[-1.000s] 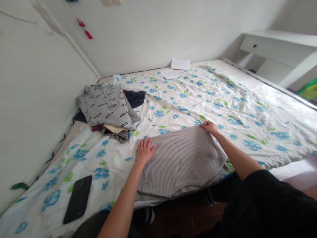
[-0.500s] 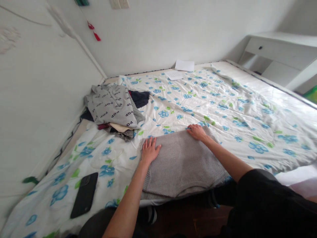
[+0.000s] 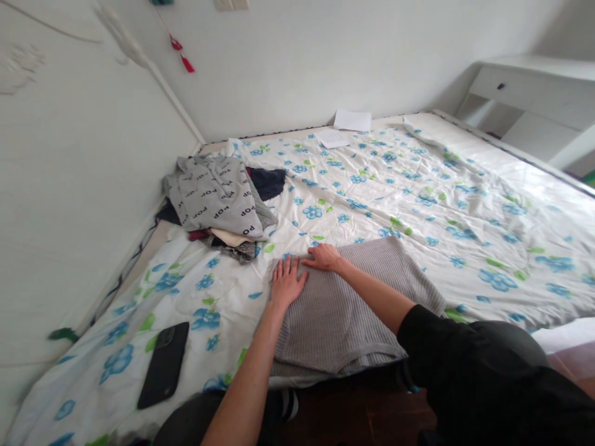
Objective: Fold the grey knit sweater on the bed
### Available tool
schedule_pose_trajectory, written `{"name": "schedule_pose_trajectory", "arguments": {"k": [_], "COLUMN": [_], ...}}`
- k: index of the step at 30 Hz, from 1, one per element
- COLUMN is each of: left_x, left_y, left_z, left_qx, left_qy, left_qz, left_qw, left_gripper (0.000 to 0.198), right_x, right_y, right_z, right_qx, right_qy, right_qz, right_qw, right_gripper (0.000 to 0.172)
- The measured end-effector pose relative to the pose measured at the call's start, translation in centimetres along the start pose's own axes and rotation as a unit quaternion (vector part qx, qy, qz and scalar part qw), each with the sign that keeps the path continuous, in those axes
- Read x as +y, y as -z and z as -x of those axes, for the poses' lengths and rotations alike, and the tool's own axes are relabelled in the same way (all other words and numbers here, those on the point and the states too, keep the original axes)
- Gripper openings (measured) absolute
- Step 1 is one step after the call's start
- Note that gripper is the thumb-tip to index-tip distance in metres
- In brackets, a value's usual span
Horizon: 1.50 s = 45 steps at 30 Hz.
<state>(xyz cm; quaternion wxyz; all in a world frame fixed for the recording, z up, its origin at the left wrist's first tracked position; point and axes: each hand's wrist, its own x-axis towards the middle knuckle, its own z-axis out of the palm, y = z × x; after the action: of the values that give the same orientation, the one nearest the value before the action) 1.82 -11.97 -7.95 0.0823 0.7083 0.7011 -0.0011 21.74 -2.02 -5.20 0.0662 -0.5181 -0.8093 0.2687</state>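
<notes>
A grey ribbed knit sweater [image 3: 357, 303] lies folded flat near the front edge of the bed, its curved neckline toward me. My left hand [image 3: 286, 282] rests palm down on its far left corner, fingers spread and straight. Close beside it, my right hand [image 3: 324, 256] lies on the sweater's far edge, pointing left with the thumb apart and the fingers slightly bent. No cloth shows gripped in either hand.
A pile of clothes topped by a grey garment printed "POP" [image 3: 216, 195] lies at the bed's back left. A black phone [image 3: 163, 365] is at front left. Paper sheets [image 3: 352, 120] lie by the wall. A white desk [image 3: 534, 99] stands at right, beyond the flowered sheet [image 3: 465, 260].
My right hand has slid left along the sweater's far edge, from its right part to beside my left hand. My left hand has stayed on the corner. The view has shifted slightly.
</notes>
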Motion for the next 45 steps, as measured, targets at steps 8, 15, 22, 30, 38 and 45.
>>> {"name": "schedule_pose_trajectory", "arguments": {"k": [8,15,22,30,38,45], "left_x": [-0.3,-0.3,-1.2,-6.6,-7.5,-8.0], "left_y": [-0.4,0.0,0.1,2.2,4.1,3.6], "left_z": [-0.5,-0.4,-1.0,-3.2,-4.0,-3.3], "left_qx": [-0.005,-0.016,-0.005,0.109,0.025,-0.002], "left_qy": [0.009,0.008,0.004,0.065,0.185,0.255], "left_qz": [0.013,0.008,0.046,0.186,0.592,0.628], "left_qw": [1.0,1.0,0.999,0.974,0.784,0.735], "left_gripper": [0.081,0.08,0.076,0.052,0.08,0.048], "right_x": [11.0,22.0,28.4,28.9,27.8,27.1], "right_y": [5.4,9.9,10.0,10.1,11.0,9.4], "right_z": [2.8,6.9,10.0,9.8,13.9,14.7], "right_qx": [-0.012,-0.012,0.056,0.085,0.0,0.048], "right_qy": [-0.049,-0.106,-0.195,-0.25,-0.271,-0.299], "right_qz": [0.077,0.113,0.112,-0.029,-0.468,-0.456], "right_qw": [0.996,0.988,0.973,0.964,0.841,0.837], "right_gripper": [0.071,0.068,0.063,0.054,0.042,0.044]}}
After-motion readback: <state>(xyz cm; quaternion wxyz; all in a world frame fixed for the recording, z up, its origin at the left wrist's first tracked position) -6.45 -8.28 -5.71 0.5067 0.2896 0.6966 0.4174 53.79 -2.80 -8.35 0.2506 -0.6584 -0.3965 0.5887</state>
